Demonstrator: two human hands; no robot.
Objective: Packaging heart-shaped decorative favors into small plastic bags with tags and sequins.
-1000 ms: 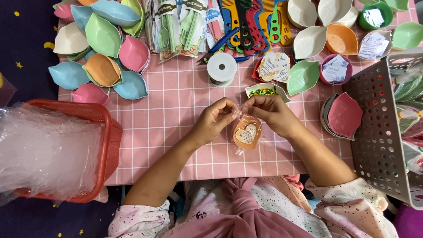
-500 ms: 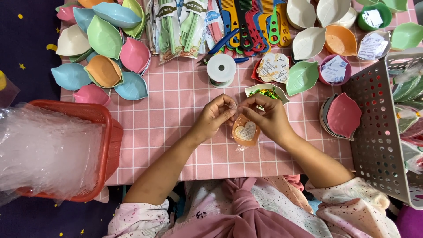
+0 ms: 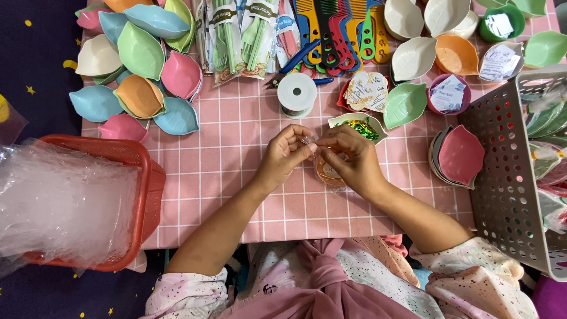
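Pink checked counter (image 3: 236, 177): left hand (image 3: 286, 155) and right hand (image 3: 348, 162) together, pinching clear wrap at the top of the small orange leaf-shaped dish (image 3: 326, 172) beneath the fingers; best gathered tight and centred, near the white ribbon spool (image 3: 296, 93).

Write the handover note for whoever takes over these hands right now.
Left hand: pinching the top of a clear bag, with the right.
Right hand: fingers on the same bag top, covering most of the bag.
Bag: over the pink cloth, orange dish inside.
Nearby: white spool, dish of green ties, pink dishes, red basket of bags.
Done: dish is in the bag.
Left: bag top looks gathered, no tie visible on it.
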